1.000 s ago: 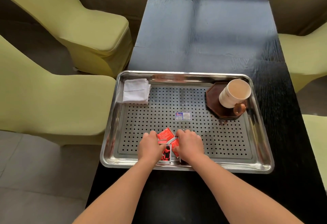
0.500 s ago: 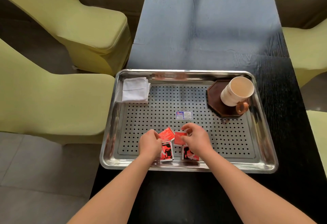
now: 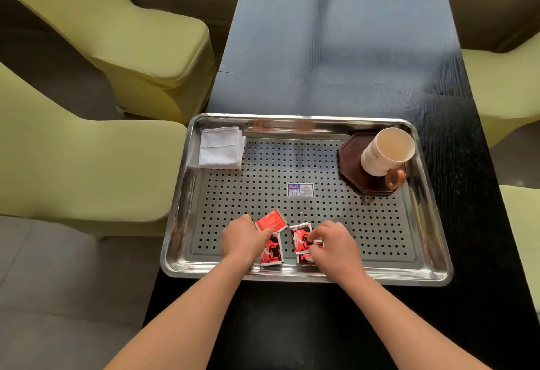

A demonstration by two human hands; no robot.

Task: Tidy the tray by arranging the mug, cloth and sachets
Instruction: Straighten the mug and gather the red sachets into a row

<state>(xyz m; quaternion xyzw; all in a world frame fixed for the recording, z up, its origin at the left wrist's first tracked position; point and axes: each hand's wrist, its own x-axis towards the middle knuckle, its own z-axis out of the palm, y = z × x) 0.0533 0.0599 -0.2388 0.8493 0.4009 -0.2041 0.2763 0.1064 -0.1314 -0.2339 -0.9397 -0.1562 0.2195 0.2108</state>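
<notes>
A perforated steel tray [image 3: 432, 270] lies on a black table. Several red sachets sit near its front edge. My left hand [image 3: 244, 239] rests its fingertips on the left pair of sachets [image 3: 270, 222]. My right hand [image 3: 334, 245] pinches the right sachets [image 3: 301, 236] at their right edge. A folded white cloth [image 3: 221, 147] lies in the far-left corner. A cream mug [image 3: 385, 152] with a brown handle stands on a dark octagonal coaster [image 3: 352, 162] in the far-right corner.
The black table [image 3: 336, 48] stretches away beyond the tray. Yellow-green covered chairs [image 3: 140, 33] stand on the left, and more such chairs [image 3: 502, 86] on the right. A small blue label [image 3: 300, 189] is stuck mid-tray.
The sachets were bunched under both hands; they now lie in two separate groups. My right hand has shifted right and laid one sachet down beside the left pair.
</notes>
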